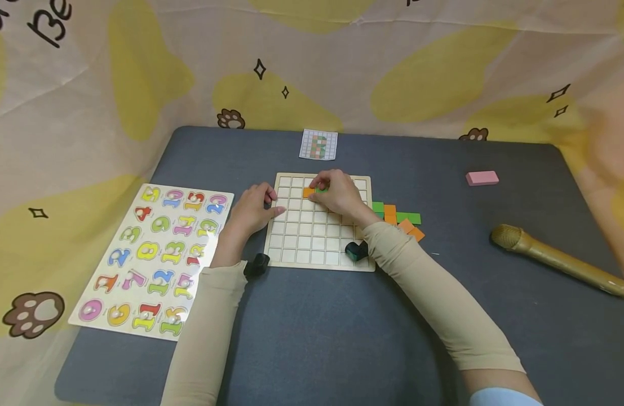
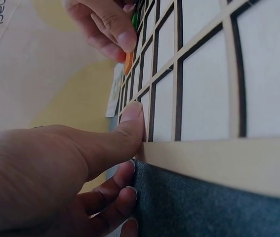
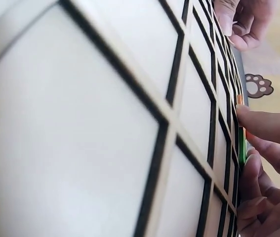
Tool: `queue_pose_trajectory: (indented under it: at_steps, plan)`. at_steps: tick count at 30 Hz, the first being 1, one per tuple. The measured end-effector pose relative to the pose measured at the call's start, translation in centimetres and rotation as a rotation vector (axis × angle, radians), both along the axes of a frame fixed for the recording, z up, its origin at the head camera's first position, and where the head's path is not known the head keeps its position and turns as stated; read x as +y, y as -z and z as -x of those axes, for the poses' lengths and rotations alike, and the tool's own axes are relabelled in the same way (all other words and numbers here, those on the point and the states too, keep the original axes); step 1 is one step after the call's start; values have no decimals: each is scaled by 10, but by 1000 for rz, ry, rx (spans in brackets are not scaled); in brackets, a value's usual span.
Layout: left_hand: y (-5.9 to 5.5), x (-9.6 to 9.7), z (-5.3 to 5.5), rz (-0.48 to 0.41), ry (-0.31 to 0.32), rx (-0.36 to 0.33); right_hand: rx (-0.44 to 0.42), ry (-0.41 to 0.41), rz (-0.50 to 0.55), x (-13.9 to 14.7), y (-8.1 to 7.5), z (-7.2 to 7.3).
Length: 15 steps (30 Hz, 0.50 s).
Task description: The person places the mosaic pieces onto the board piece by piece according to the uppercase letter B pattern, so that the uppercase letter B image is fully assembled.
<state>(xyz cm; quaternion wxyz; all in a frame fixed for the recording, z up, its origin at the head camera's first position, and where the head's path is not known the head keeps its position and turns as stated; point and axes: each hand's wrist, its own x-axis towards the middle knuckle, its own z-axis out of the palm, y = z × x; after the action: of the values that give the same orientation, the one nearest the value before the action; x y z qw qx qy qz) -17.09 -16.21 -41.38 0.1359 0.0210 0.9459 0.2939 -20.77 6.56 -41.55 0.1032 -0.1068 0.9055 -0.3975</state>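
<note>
A wooden grid board (image 1: 319,266) with white square cells lies mid-table. My left hand (image 1: 252,208) holds its left edge, the thumb (image 2: 132,114) on the rim and the other fingers curled low beside it. Over the upper rows, my right hand (image 1: 338,193) pinches an orange tile (image 1: 308,193) between thumb and forefinger. A green tile (image 3: 242,148) is right beside the orange one, under the same hand and partly hidden by the fingers. More orange tiles (image 1: 390,213) and green tiles (image 1: 409,217) lie loose off the board's right side, partly behind the right forearm.
A small printed pattern card (image 1: 318,145) lies beyond the board. At the left is a number puzzle board (image 1: 154,270), partly under the left forearm. A pink block (image 1: 482,178) and a gold microphone (image 1: 560,260) lie at the right. A patterned cloth (image 1: 312,67) hangs behind the table.
</note>
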Motion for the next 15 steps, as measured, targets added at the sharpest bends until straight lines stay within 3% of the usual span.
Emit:
queue_pose_trajectory:
  at_steps: [8, 15]
  plan:
    - [0, 0, -1, -14, 2, 0, -41, -9, 89, 9, 0, -1]
    - [-2, 0, -2, -20, 3, 3, -90, -53, 98, 49, -4, 0]
